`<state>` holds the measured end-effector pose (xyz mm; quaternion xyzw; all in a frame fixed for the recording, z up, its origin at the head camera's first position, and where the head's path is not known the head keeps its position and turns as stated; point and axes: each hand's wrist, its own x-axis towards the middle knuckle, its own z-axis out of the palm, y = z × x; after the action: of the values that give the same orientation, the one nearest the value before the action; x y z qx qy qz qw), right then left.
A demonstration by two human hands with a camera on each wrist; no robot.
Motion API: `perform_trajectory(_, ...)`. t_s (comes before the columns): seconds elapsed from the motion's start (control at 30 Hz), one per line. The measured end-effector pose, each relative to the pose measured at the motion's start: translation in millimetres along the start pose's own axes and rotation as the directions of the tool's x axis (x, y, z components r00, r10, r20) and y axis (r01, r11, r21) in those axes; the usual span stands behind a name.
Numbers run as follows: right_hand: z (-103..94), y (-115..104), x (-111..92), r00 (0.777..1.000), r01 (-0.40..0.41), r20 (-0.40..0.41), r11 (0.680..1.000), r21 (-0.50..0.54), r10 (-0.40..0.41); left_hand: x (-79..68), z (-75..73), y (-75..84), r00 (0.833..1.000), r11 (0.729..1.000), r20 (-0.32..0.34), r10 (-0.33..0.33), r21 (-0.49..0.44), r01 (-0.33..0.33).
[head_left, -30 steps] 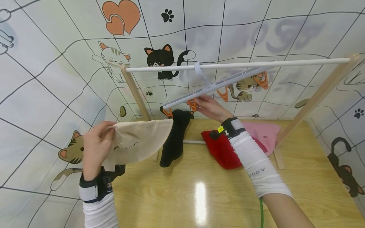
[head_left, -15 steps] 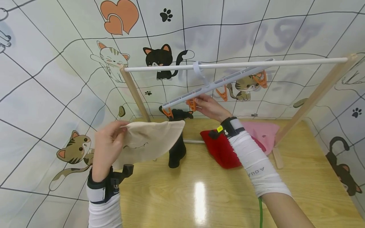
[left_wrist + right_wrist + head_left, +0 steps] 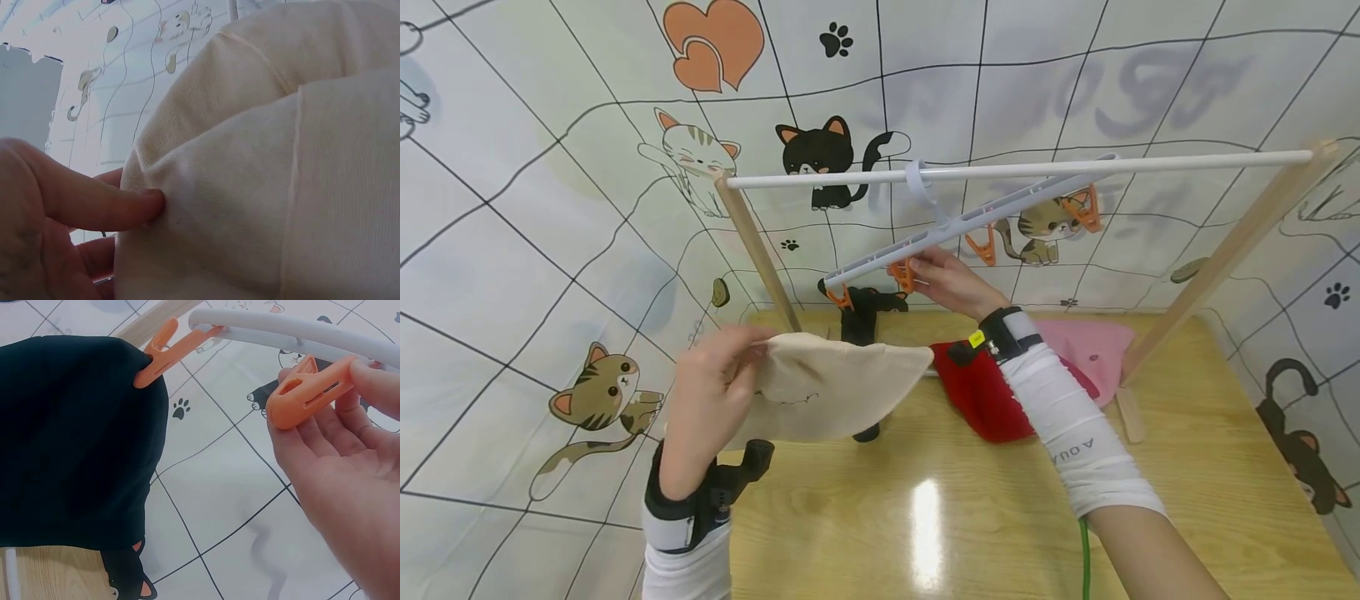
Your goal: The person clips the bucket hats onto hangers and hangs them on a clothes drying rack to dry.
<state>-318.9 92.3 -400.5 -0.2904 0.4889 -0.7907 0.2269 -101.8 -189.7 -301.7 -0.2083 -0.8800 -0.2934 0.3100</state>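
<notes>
My left hand (image 3: 711,404) pinches a beige fabric cap (image 3: 827,387) between thumb and fingers at its left edge. The cap spreads out to the right, with a thin dark embroidered line on it; seams show on the beige cap (image 3: 231,162) in the left wrist view. Higher up, my right hand (image 3: 958,283) holds an orange clip (image 3: 306,394) on the grey clip hanger (image 3: 970,221). Nothing is in that clip's mouth. From the hanger's leftmost orange clip (image 3: 172,356) hangs a black cap (image 3: 75,444), partly hidden behind the beige one in the head view.
The hanger hooks over a white rail (image 3: 1037,171) between wooden posts (image 3: 1225,267). Two more orange clips hang at its right half. A red cap (image 3: 985,404) and a pink one (image 3: 1097,350) lie on the wooden table (image 3: 1000,517). A cat-print sheet (image 3: 820,83) stands behind.
The left hand has moved right and slightly down with the beige cap, which now covers more of the black cap. The black cap has turned narrower. The right hand stays at its clip.
</notes>
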Motion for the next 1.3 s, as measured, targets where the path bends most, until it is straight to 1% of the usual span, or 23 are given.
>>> perform_trajectory(0.1, -0.4, 0, -1, 1.000, 0.007, 0.014, 1.000, -0.009, -0.007, -0.9, 8.2, 6.1, 1.000, 1.000, 0.023, -0.005, -0.011, 0.005)
perform_trajectory(0.23, 0.8, -2, -2, 1.000, -0.003, 0.003, 1.000, -0.016, 0.003, -2.8, 21.2, 10.3, 0.999, 0.999, 0.045, -0.004, -0.049, 0.006)
perform_trajectory(0.37, 2.3, -3, -4, 1.000, -0.016, -0.005, 1.000, -0.020, 0.016, -4.9, 34.4, 12.1, 1.000, 0.999, 0.029, 0.011, -0.040, -0.010)
perform_trajectory(0.47, 2.8, -4, -5, 1.000, -0.020, -0.001, 0.999, -0.025, 0.020, -6.7, 40.5, 12.6, 1.000, 1.000, 0.005, 0.007, -0.020, -0.007)
perform_trajectory(0.6, 2.1, -5, -4, 1.000, -0.032, -0.003, 0.999, -0.039, 0.031, -9.8, 43.1, 11.8, 1.000, 1.000, -0.015, -0.002, -0.020, 0.002)
perform_trajectory(0.8, -0.6, -5, -6, 0.999, -0.044, -0.015, 0.998, -0.055, 0.043, -12.3, 44.6, 11.2, 1.000, 0.999, -0.030, 0.001, -0.037, -0.002)
perform_trajectory(0.93, -0.9, -5, -5, 0.999, -0.049, -0.017, 0.997, -0.052, 0.049, -14.8, 43.7, 12.1, 1.000, 0.999, -0.024, -0.004, -0.043, 0.003)
perform_trajectory(1.1, 0.2, -6, -5, 0.998, -0.056, -0.021, 0.998, -0.037, 0.056, -19.8, 44.1, 13.5, 1.000, 0.999, -0.017, -0.017, -0.030, 0.016)
perform_trajectory(1.2, 0.6, -6, -5, 0.998, -0.055, -0.023, 0.998, -0.027, 0.054, -22.3, 47.5, 13.6, 0.999, 0.999, -0.025, -0.032, -0.014, 0.031)
perform_trajectory(1.3, 0.5, -6, -5, 0.998, -0.057, -0.023, 0.998, -0.022, 0.056, -24.8, 53.8, 12.5, 0.998, 0.998, -0.030, -0.056, -0.006, 0.056)
